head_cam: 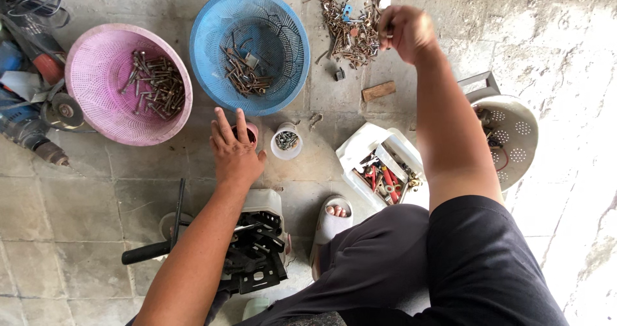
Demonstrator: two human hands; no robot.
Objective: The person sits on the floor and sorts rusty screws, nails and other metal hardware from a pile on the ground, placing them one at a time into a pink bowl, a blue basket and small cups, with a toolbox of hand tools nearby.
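Observation:
My left hand [234, 149] hangs flat with fingers apart over a small pink cup [252, 132], holding nothing. Just right of it stands a white cup [286, 141] with small metal bits inside. My right hand [405, 32] is raised at the far side, fingers pinched together beside a loose pile of rusty screws and nails [350, 30] on the concrete floor; whether it pinches a piece I cannot tell. A blue basket [212, 24] with several rusty nails and a pink basket [96, 62] with bolts stand to the left.
A white tub [360, 147] holds mixed small tools near my knee. A white perforated bowl [514, 133] lies at the right. An angle grinder and drill [32, 114] rest at the left edge. Black metal brackets [257, 252] and my sandalled foot [333, 218] are near me.

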